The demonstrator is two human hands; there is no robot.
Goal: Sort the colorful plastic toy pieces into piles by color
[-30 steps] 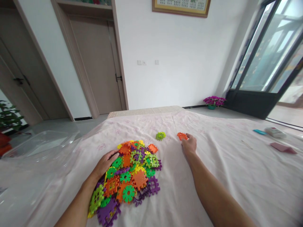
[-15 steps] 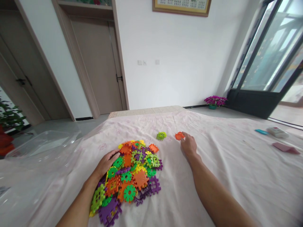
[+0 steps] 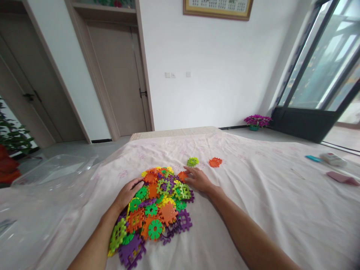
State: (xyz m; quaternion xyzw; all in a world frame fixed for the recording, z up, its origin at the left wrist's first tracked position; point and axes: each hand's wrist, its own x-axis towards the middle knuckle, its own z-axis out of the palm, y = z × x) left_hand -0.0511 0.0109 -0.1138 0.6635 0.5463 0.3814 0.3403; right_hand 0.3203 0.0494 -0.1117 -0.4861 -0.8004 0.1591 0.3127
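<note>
A heap of flat plastic interlocking pieces (image 3: 157,204), orange, green, purple and yellow, lies on a pale pink bedsheet (image 3: 253,202). My left hand (image 3: 128,193) rests open against the heap's left side, fingers on the pieces. My right hand (image 3: 198,179) lies open at the heap's far right edge, fingertips touching an orange piece (image 3: 182,175). Beyond it, apart from the heap, sit a lone light-green piece (image 3: 192,161) and a lone orange piece (image 3: 215,162).
A clear plastic bin (image 3: 53,172) sits at the bed's left. At the far right lie a teal item (image 3: 314,158), a white remote-like object (image 3: 333,159) and a dark red item (image 3: 341,177). Doors, a potted plant and a sliding glass door stand behind.
My right hand let go of the lone orange piece, left it beside the green one, and drew back left to the heap's edge. My left hand stayed put.
</note>
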